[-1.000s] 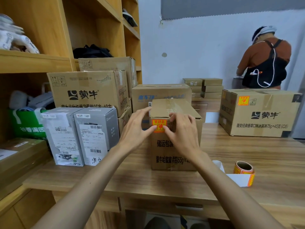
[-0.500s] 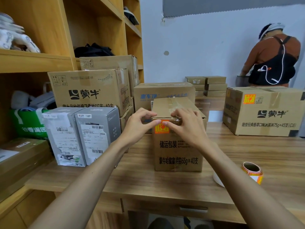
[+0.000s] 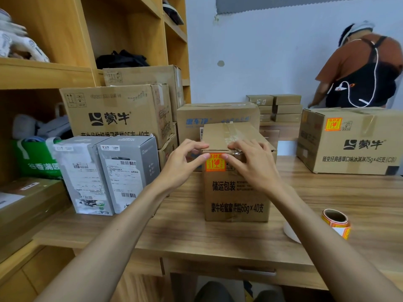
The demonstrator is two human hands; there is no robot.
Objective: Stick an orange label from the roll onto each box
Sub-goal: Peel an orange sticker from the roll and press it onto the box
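Both hands are up on the middle box (image 3: 236, 192). The left hand (image 3: 185, 164) and the right hand (image 3: 250, 166) each hook their fingers over the top front edge and press a thumb onto the front face, one at either upper corner of the orange label (image 3: 215, 163). The label sits flat and upright, high on the face turned to the person, just under the taped seam, so this box looks all but done. Now, where's the next label coming from? The roll (image 3: 335, 222) lies on the bench (image 3: 196, 234) down to the right, well apart from the box and closer to the person, open core tilted up, a white tail of backing trailing off its left side. That makes the right hand plainly the nearer one, reaching down and outward. The grey boxes (image 3: 128, 171) stand just left, by the left hand, with no orange on the faces in view. The big carton (image 3: 353, 149) far right already wears one.
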